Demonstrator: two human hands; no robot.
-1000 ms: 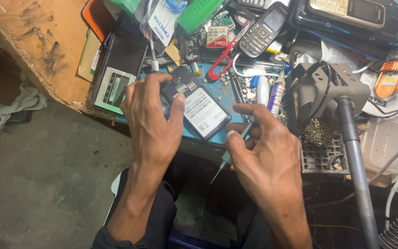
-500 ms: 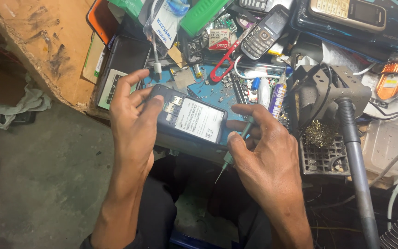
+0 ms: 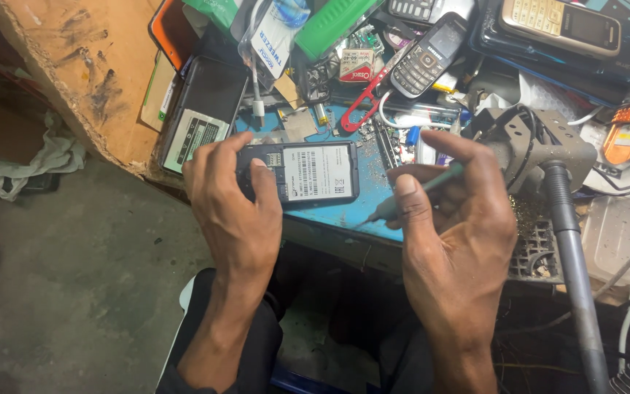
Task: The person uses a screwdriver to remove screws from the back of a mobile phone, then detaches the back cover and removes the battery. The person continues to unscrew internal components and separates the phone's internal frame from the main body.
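At frame centre, over blue surface (image 3: 344, 214) edge: left hand (image 3: 231, 201) grasps opened phone (image 3: 308, 174), back up, label showing. Right hand (image 3: 450, 219), centre right, clenched on green screwdriver (image 3: 410, 197), tip pointing lower left, just beside phone. Upper frame: surface crowded with keypad phones (image 3: 424, 55), red-handled tool (image 3: 364, 102), grey stand (image 3: 541, 142). Left: worn wooden board (image 3: 60, 66), grey concrete floor (image 3: 74, 292), crumpled cloth (image 3: 30, 164).

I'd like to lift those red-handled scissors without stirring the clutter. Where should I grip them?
Probably by the red loop handle, coming from the table's near edge: the loop lies open on the blue mat, while the blade end runs under the small keypad phone.
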